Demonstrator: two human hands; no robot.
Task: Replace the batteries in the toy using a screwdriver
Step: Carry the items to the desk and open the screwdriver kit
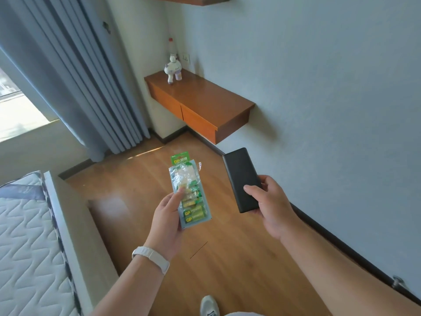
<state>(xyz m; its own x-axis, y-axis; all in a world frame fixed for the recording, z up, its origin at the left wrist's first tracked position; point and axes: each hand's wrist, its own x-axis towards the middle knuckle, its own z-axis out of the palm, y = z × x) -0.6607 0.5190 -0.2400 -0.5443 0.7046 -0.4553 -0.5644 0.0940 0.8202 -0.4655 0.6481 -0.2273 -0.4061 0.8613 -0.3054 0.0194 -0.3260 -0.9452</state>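
Standing on the shelf: a white and purple toy figure (pixel 172 68) is seen upright at the far end of the wall-mounted wooden shelf (pixel 205 103), close to the rear corner by the wall. A bottle (pixel 172 45) with a red cap is set just behind it.
Left hand: the left hand (pixel 167 215) is curled round the lower part of a battery pack (pixel 190 192). The thumb is laid across its clear front and the fingers are hidden behind it.
Battery pack: green and yellow GP cells are seen in the lower half of the blister, and the clear plastic above them is crumpled. The pack is held upright over the wooden floor (pixel 227 258), well apart from the toy figure.
Right hand: the right hand (pixel 268 206) is closed on the near end of a flat black case (pixel 241 179), with the thumb pressed on its top face and the fingers wrapped beneath.
Black case: it is tilted away from the body towards the shelf, and its contents cannot be told.
Wrist: a white wristband (pixel 151 256) is worn on the left arm.
Surroundings: grey curtains (pixel 75 76) are hung at the left, and a quilted mattress (pixel 25 236) is seen at the lower left.
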